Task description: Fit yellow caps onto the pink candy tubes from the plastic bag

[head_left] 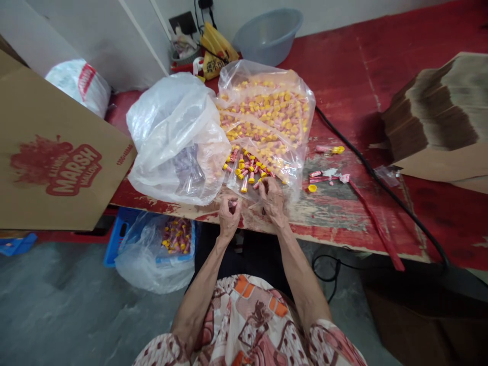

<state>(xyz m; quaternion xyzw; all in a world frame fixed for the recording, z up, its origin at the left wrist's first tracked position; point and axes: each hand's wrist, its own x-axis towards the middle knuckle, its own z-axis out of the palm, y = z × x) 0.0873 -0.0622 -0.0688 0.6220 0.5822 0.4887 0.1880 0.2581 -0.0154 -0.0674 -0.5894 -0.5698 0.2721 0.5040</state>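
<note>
At the table's front edge my left hand (229, 219) is closed, its thumb and fingers around a small pink tube (232, 204) that is mostly hidden. My right hand (272, 199) reaches the mouth of a clear plastic bag (301, 168), fingers bent together at the loose tubes; what lies between them is hidden. Small clear tubes with yellow caps and pink contents (244, 184) spill from this bag onto the table. Many more fill it behind. Left of it stands a whitish plastic bag (171, 127) with clear, empty-looking tubes inside.
A Marshmallow carton (57, 152) stands at left. Below the table edge, a blue crate (114, 239) holds bagged tubes. On the red table (343, 61) are a black cable (358, 157), a red strip (375, 223), a loose yellow cap (312, 188), brown cardboard (438, 117) and a basin (267, 38).
</note>
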